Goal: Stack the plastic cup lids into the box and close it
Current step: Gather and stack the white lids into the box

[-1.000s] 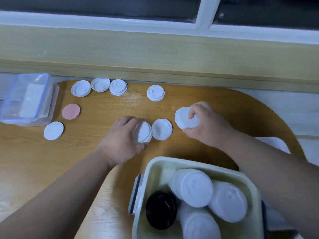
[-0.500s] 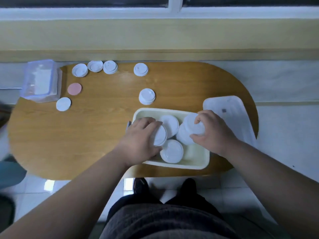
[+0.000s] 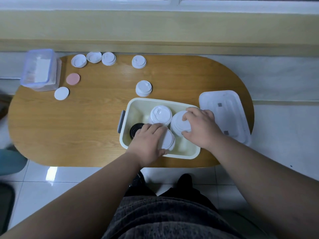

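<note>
Hands point(image 3: 148, 140) point(image 3: 202, 126) curl over lid stacks point(image 3: 170, 140) inside box point(image 3: 138, 104)

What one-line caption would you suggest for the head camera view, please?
Both hands, left hand and right hand, set white lid stacks into the cream box, its cover lying beside.

Light: soft and a bit dim, with a yellow-green tint over the whole picture.
Glare: a bright white patch shines on the floor tiles point(image 3: 51, 173) at about 8 o'clock.
Shine: a pale sheen lies on the table point(image 3: 96, 121) near its far edge, at about 12 o'clock.
Shadows: weak and soft; a thin dark band sits under the table's near edge.
Blur: the whole picture is a little smeared; the left edge, at 9 o'clock, is the fuzziest.
Bending: the wide lens curves the window ledge point(image 3: 155, 7) at 12 o'clock, and both arms look stretched toward 5 and 7 o'clock.
Corners: darker at 7 o'clock.
</note>
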